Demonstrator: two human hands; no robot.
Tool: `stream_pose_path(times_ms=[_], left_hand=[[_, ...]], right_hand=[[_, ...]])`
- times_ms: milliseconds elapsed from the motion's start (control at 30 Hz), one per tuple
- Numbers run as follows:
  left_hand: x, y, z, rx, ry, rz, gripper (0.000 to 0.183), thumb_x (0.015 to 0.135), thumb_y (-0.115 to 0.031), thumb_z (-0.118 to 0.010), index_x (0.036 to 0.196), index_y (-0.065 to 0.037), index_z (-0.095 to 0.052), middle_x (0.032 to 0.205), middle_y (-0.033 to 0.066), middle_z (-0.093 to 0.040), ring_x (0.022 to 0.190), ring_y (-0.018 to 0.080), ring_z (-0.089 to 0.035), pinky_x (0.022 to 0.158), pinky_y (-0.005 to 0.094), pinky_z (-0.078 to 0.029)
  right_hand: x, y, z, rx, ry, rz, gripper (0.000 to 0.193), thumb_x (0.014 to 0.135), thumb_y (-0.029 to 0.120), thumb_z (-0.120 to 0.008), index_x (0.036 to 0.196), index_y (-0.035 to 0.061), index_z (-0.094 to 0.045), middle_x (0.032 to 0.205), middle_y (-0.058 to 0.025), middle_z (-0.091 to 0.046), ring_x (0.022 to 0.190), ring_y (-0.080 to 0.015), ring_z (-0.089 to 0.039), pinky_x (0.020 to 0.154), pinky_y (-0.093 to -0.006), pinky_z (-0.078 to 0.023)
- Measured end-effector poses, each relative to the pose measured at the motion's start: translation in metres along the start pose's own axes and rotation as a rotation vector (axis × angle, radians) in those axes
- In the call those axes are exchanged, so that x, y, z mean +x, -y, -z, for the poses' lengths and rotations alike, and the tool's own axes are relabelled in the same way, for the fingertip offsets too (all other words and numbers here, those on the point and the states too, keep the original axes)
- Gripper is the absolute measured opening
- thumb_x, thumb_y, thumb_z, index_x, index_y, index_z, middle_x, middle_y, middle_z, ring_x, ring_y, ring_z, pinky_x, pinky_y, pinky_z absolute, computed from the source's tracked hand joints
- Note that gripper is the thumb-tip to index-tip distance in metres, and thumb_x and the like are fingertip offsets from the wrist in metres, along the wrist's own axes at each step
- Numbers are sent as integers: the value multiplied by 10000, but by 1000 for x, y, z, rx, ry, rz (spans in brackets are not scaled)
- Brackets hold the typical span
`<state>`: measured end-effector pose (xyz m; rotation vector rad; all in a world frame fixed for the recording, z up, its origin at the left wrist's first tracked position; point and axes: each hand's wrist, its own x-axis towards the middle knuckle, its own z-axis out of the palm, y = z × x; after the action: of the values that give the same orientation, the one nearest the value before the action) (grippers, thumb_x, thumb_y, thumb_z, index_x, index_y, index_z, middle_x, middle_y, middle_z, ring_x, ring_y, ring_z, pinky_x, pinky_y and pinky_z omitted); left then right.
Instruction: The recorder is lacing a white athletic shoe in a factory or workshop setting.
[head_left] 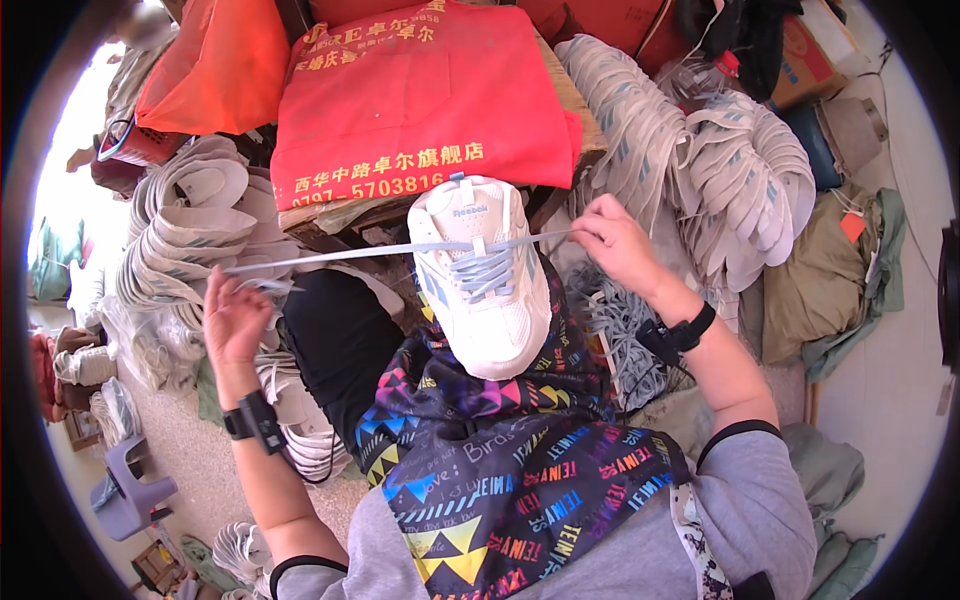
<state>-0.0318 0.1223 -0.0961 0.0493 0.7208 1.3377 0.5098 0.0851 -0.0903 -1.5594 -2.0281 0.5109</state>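
A white sneaker [502, 338] with pale blue side panels rests on my lap, toe toward me. Its light blue-grey shoelace [352, 254] runs through the eyelets and stretches out taut to both sides. At the left, my left hand [236, 318] pinches one lace end, a loose tip hanging by the fingers. My right hand [612, 243] grips the other end between thumb and fingers, a little higher up. Both hands are well clear of the shoe itself. The patterned apron [540, 490] on my lap lies under the sneaker.
Ahead, a red printed cloth [420, 110] covers a wooden table. Stacked shoe uppers stand at the left [190, 235] and right [745, 180]. A heap of grey laces [630, 335] lies below my right hand. A purple-grey stool [135, 490] stands far left; a green-brown sack [825, 275] sits far right.
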Motion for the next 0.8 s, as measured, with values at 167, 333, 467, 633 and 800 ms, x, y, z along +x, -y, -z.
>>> stream_pose_path(times_ms=[167, 333, 467, 633, 800], left_hand=[[-6, -71, 75, -157, -477, -204, 125, 883, -182, -672, 1002, -157, -701, 990, 60, -635, 963, 201, -550, 853, 357, -412], [-15, -123, 161, -262, -523, -393, 263, 931, -151, -552, 1166, -111, -663, 1223, 129, -627, 1085, 252, -568, 868, 367, -431], [-22, -112, 160, -142, -507, -459, 327, 1004, -228, -409, 1196, -78, -626, 1130, 115, -664, 770, 185, -532, 676, 331, -420], [-14, -64, 124, 327, -246, -330, 328, 982, -155, -444, 1263, -20, -545, 1103, 119, -645, 665, 99, -447, 575, 239, -377], [-35, 88, -67, 914, 27, -375, 386, 958, -33, -488, 1341, 1, -451, 1146, 127, -634, 829, 94, -580, 726, 215, -464]], right_hand=[[-34, -76, 21, -389, 118, -382, 129, 876, 139, -583, 913, 74, -688, 849, -106, -662, 687, -274, -618, 662, -350, -499], [-94, -166, 49, 1354, -479, -1183, 265, 890, 12, -467, 1132, -39, -562, 979, -162, -674, 808, -265, -654, 717, -328, -538], [-164, -210, 73, 1466, -981, -1114, 322, 908, -15, -409, 1216, -64, -493, 1033, -139, -653, 750, -178, -628, 609, -274, -517], [-198, -249, 73, 1239, -718, -1216, 342, 906, 7, -445, 1241, -53, -481, 865, -59, -605, 581, -62, -504, 415, -196, -336], [-63, -68, 38, 831, -181, -1006, 318, 906, 142, -556, 1200, 39, -494, 845, -62, -650, 570, -79, -525, 418, -195, -320]])
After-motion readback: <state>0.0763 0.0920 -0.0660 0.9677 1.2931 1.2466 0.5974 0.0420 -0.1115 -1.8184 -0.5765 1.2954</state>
